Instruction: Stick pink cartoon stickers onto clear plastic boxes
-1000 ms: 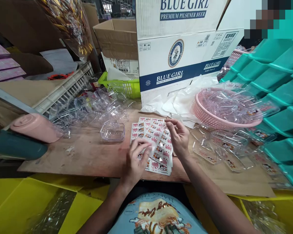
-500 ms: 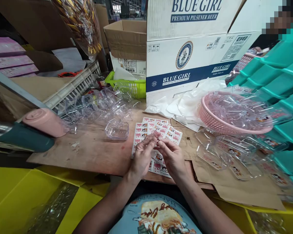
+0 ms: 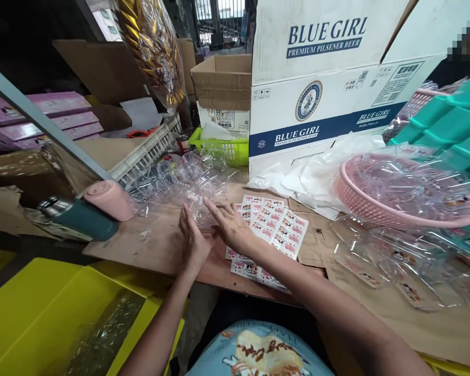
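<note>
A small clear plastic box (image 3: 202, 213) sits on the wooden table between my two hands. My left hand (image 3: 196, 244) cups its near left side, fingers straight up along the wall and thumb toward the right. Over the right side reaches my right hand (image 3: 232, 225), its fingers stretched out and the index fingertip at the top of the box. A pale pinkish patch shows near the fingertips, too small to make out. Beneath and right of my right forearm lie the sticker sheets (image 3: 276, 222), printed with pink lettering and small cartoon animals.
More clear boxes (image 3: 172, 175) are heaped behind. On the right, a pink basket (image 3: 347, 190) holds clear plastic pieces, with stickered lids (image 3: 366, 263) before it. A white carton (image 3: 293, 112) stands at the back. A green bottle (image 3: 80, 218) and pink cup (image 3: 109, 198) lie left.
My hands have moved left from above the sticker sheets, where they pinched a small pinkish piece, to the clear box. My right fingers have straightened. The view has turned left.
</note>
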### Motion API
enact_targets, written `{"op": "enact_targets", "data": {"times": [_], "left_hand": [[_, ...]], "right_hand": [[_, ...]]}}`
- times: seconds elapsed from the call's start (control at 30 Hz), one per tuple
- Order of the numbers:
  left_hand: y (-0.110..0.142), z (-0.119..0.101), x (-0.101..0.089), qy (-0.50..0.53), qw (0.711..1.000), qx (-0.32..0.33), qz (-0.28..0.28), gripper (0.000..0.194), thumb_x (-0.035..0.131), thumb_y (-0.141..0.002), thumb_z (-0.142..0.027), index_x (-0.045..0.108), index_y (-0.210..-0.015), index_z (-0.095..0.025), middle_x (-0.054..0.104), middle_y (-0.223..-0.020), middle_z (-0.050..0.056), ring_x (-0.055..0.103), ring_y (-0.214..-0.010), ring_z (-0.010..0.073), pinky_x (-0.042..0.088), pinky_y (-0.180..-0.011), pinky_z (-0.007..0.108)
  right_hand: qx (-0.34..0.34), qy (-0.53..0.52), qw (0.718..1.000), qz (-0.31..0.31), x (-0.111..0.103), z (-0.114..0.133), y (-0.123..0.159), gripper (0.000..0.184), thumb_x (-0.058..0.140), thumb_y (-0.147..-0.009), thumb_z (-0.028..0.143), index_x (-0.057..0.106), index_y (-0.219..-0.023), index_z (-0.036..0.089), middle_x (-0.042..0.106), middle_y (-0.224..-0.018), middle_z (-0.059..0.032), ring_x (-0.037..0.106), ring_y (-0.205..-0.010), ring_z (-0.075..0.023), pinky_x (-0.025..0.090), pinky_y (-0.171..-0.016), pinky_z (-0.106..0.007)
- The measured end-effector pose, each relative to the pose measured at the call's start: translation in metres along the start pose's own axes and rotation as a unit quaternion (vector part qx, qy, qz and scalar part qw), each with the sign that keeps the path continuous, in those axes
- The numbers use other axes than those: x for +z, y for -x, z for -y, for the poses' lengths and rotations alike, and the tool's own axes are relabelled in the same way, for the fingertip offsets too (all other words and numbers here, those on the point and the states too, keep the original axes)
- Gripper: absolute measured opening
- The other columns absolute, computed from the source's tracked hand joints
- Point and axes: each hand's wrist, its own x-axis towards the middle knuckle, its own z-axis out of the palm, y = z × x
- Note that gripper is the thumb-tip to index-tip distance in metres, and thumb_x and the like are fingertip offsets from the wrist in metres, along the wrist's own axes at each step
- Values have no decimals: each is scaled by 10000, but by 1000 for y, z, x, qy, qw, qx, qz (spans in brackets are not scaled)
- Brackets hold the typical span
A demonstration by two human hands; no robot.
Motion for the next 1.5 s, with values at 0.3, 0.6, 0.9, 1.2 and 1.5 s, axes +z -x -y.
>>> {"op": "enact_targets", "data": {"times": [0.3, 0.6, 0.9, 1.2, 1.5], "left_hand": [[-4, 13, -3, 50, 997, -35, 49, 1399, 846, -668, -408, -227, -1542, -204, 271, -1581, 261, 323, -1450, 393, 345, -1124, 560], [-45, -68, -46, 217, 889, 66, 398, 205, 746, -810, -346, 751, -940, -188, 731, -916, 61, 675, -853, 205, 521, -809, 322], [6, -86, -1, 625, 578, -442, 281, 187, 823, -704, -174, 682, -823, -147, 778, -897, 54, 730, -824, 138, 559, -805, 239], [31, -109, 1, 685, 553, -415, 232, 273, 729, -792, -117, 708, -1060, -163, 776, -1036, 68, 731, -966, 191, 563, -929, 355], [41, -105, -7, 653, 599, -396, 243, 300, 827, -687, -162, 742, -969, -220, 793, -888, 11, 745, -858, 182, 589, -856, 347]], "right_hand": [[134, -133, 974, -126, -11, -12, -11, 843, 436, -978, 147, -175, -1556, 211, 631, -917, -53, 569, -781, -197, 522, -828, -394], [22, -79, 977, 195, -112, 14, 12, 868, 511, -936, 127, -41, -1597, 233, 624, -841, -30, 566, -705, -186, 531, -719, -375], [208, -398, 893, -8, -132, 41, 65, 755, 605, -956, 290, 154, -1561, 313, 595, -862, -23, 589, -768, -185, 528, -712, -367], [339, -581, 738, 56, -104, 56, 118, 588, 613, -970, 313, 302, -1468, 297, 542, -738, 63, 555, -552, -76, 528, -663, -313], [398, -560, 718, 114, -113, 54, 118, 566, 568, -989, 381, 301, -1459, 215, 468, -540, 123, 409, -406, -58, 545, -592, -308]]}}
